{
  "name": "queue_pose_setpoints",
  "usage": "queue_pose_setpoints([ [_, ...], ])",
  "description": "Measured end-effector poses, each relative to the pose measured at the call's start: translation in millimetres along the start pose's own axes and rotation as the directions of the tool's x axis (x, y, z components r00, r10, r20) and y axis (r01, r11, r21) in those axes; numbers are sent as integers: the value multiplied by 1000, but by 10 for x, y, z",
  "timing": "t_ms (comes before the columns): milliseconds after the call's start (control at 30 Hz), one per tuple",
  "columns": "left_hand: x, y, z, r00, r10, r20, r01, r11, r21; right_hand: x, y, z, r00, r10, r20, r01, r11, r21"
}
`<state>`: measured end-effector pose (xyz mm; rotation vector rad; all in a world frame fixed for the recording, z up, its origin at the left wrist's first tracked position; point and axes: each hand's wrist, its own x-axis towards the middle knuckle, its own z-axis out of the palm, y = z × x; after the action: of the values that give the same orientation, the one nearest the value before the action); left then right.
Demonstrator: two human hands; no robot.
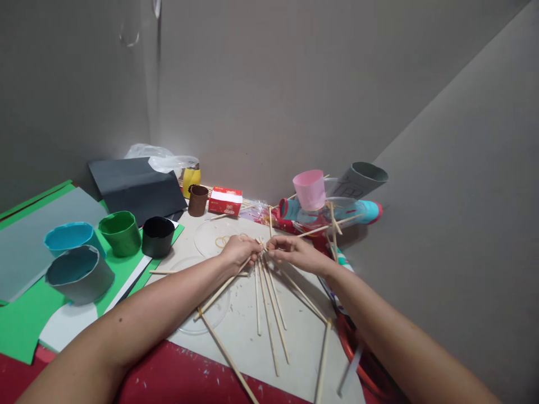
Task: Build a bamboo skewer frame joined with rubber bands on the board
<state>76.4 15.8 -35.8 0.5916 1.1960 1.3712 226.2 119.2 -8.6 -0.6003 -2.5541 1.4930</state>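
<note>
My left hand is closed around the end of a thin wooden stick, which slants down to a corner bound with a rubber band. Close beside it, my right hand pinches at the meeting point of the sticks; what its fingertips hold is too small to make out. From under the right hand another stick runs to a second bound corner at the right. Several loose sticks fan out on the board below the hands. Yellow rubber bands lie left of my left hand.
At left, blue, green, grey and black cups stand on foam sheets. A red box and brown cup stand behind. At right are a pink cup and a grey tube, near the wall.
</note>
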Motion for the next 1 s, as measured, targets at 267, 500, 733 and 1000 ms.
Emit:
queue_pose_setpoints([
  [267, 9, 4, -5, 1000, 8, 8, -8, 1000, 9, -7, 81, 21, 995, 71, -65, -52, 963, 265],
  [500, 12, 17, 1, 999, -11, 35, 12, 1000, -12, 130, 212, -20, 977, 206, 51, -203, 842, 499],
  [733, 22, 29, -11, 999, 1, 39, 0, 999, -48, 278, 272, -76, 973, 222, 64, -220, 803, 555],
  [1000, 7, 44, 5, 1000, 4, 27, -2, 998, -66, 175, 190, -33, 981, 195, -16, -150, 802, 578],
])
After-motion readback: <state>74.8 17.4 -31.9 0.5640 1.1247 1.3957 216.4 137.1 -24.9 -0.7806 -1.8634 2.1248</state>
